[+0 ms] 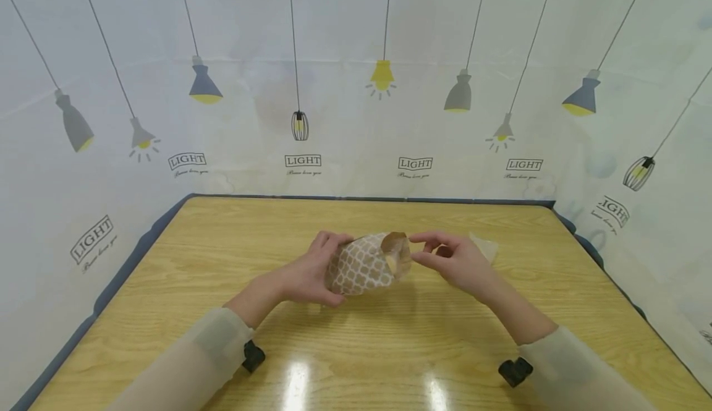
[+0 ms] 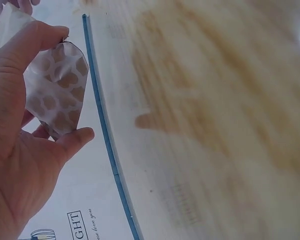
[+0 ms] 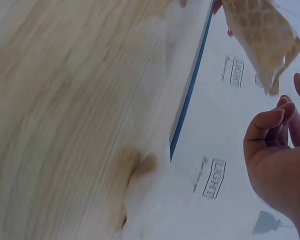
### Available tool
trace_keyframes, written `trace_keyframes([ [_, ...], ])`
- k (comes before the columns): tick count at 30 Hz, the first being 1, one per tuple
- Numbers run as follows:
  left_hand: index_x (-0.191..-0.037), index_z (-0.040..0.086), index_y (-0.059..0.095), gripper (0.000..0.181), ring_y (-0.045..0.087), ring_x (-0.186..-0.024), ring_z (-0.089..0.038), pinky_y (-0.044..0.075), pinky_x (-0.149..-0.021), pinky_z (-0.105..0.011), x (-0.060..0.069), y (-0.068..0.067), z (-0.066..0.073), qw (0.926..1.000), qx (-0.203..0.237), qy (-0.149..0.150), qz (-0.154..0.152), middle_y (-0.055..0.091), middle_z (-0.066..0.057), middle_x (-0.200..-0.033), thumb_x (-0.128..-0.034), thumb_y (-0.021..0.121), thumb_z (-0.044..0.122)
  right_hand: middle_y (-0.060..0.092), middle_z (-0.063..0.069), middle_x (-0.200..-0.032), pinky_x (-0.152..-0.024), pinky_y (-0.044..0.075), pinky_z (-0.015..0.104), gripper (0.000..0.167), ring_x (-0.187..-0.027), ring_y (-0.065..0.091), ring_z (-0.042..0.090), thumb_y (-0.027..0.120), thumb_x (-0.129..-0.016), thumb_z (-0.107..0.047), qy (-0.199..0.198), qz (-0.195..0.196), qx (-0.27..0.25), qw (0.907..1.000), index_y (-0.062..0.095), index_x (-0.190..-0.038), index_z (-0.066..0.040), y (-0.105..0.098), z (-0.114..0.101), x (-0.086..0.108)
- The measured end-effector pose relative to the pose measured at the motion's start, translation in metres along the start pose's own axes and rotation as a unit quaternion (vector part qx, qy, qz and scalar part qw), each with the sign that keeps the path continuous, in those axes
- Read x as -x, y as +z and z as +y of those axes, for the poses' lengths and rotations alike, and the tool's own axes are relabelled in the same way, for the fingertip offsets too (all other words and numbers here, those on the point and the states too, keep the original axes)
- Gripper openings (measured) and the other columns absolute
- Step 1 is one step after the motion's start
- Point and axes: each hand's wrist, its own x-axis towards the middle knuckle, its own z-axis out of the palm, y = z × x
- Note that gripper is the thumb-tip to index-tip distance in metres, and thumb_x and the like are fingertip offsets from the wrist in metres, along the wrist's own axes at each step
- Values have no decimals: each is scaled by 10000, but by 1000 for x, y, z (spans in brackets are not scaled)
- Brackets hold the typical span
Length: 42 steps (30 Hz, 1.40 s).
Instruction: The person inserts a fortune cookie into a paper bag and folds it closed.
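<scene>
My left hand (image 1: pixel 311 269) grips a small brown paper bag (image 1: pixel 358 266) with a white lattice print, fingers on the far side and thumb below. It is held tilted above the table, its torn-looking mouth facing right, and something pale shows inside. In the left wrist view the bag (image 2: pixel 60 90) is pinched between the left hand's fingers (image 2: pixel 87 134) at its closed end. My right hand (image 1: pixel 458 259) hovers just off the mouth, thumb and forefinger apart. A small gap separates the right hand (image 3: pixel 282 150) from the bag (image 3: pixel 262 35) in the right wrist view.
A pale piece of paper or wrapper (image 1: pixel 485 248) lies on the wooden table (image 1: pixel 233 232) behind the right hand. White sheets printed with lamps (image 1: pixel 356 127) wall the table at the back and sides. A dark blue edging (image 1: pixel 150 238) runs along the table's border.
</scene>
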Motion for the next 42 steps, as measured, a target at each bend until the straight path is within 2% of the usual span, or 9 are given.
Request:
trace_keyframes([
  [8,-1669,155,256,1141,404,-1483,-356,426,-1261,-612,-1,-2,0,10000,-7,-12,-35,292,-176,-1597,-764,950,176,636,59,-1004,-619,509,332,441,-689,524,154,712,-1078,-381,322,326,74,9989,699,-1450,-145,-44,29,11],
  [17,-1642,105,264,1104,416,-1480,-355,420,-1270,-584,1,-3,1,10000,46,74,-19,304,-184,-1594,-776,943,184,689,15,-1227,-764,615,351,564,-1015,626,266,646,-1105,-446,1041,632,570,9909,617,-1538,-85,-94,80,17],
  [22,-1634,89,266,1097,406,-1483,-347,408,-1282,-572,1,-2,0,9999,14,119,11,310,-186,-1592,-778,945,186,645,154,-1421,-839,631,353,554,-1106,635,243,635,-1121,-374,1293,313,357,9905,570,-1574,-62,-107,100,16],
  [27,-1633,96,274,1093,396,-1479,-338,407,-1281,-576,1,-2,-1,9999,-8,156,65,315,-179,-1590,-776,946,187,543,266,-1586,-880,628,329,608,-1174,645,224,644,-1118,-349,1475,-13,148,9890,501,-1618,-33,-110,108,11],
  [30,-1631,102,276,1092,388,-1479,-332,408,-1280,-580,1,-1,-1,9998,-20,189,83,317,-172,-1589,-775,948,185,588,264,-1534,-834,621,324,624,-1094,640,191,667,-1105,-362,1551,-35,203,9877,508,-1617,-43,-108,110,5],
  [33,-1631,109,276,1095,387,-1479,-330,410,-1278,-588,1,0,-2,9997,-43,206,91,321,-168,-1588,-773,953,187,639,247,-1451,-743,593,311,604,-907,617,132,682,-1097,-358,1625,-24,310,9862,538,-1602,-60,-105,110,-1],
  [37,-1634,113,275,1095,387,-1481,-335,407,-1278,-592,2,0,-1,9998,-12,182,75,317,-170,-1590,-776,951,182,600,309,-1502,-660,543,313,568,-736,554,154,680,-1099,-320,1675,-76,439,9849,557,-1585,-53,-103,111,-6],
  [40,-1636,113,275,1093,385,-1485,-336,402,-1283,-586,2,-1,0,9999,7,157,72,314,-171,-1591,-779,950,182,481,359,-1622,-709,571,303,576,-1013,678,303,689,-1094,-321,1662,-121,654,9838,556,-1585,-52,-103,111,-8],
  [42,-1637,113,275,1095,385,-1486,-334,400,-1284,-581,2,-1,0,9999,-18,152,78,315,-171,-1590,-779,952,185,413,388,-1656,-763,586,306,586,-1291,619,442,697,-1088,-320,1641,-155,772,9833,550,-1586,-48,-103,111,-9],
])
